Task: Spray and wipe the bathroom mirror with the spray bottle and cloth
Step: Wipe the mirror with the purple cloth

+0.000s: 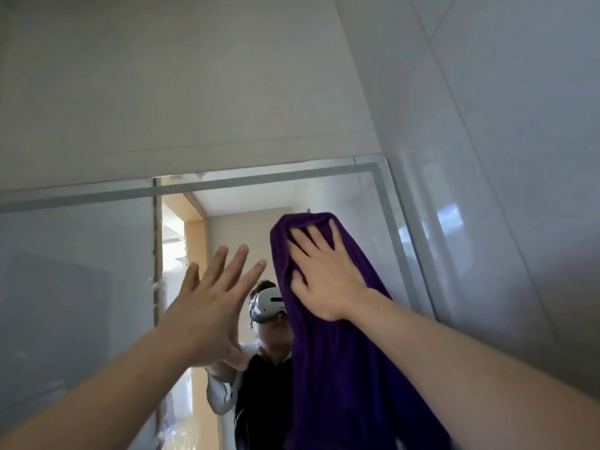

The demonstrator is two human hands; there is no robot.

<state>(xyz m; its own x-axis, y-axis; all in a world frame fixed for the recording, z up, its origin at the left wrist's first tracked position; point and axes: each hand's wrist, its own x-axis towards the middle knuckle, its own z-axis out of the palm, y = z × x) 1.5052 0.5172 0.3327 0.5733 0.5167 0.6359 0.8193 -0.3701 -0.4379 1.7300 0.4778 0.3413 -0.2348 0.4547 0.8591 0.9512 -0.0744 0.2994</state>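
two bare arms reach up. the right hand (324,274) presses flat, fingers spread, on the purple cloth (341,352) against the mirror (81,271). the left hand (214,306) is open and holds nothing, beside the cloth.

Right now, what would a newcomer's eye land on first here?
The purple cloth, pressed flat against the mirror by the right hand near the mirror's upper right corner and hanging down. Next, the left hand, open and empty, fingers spread, raised at centre. No spray bottle is in view.
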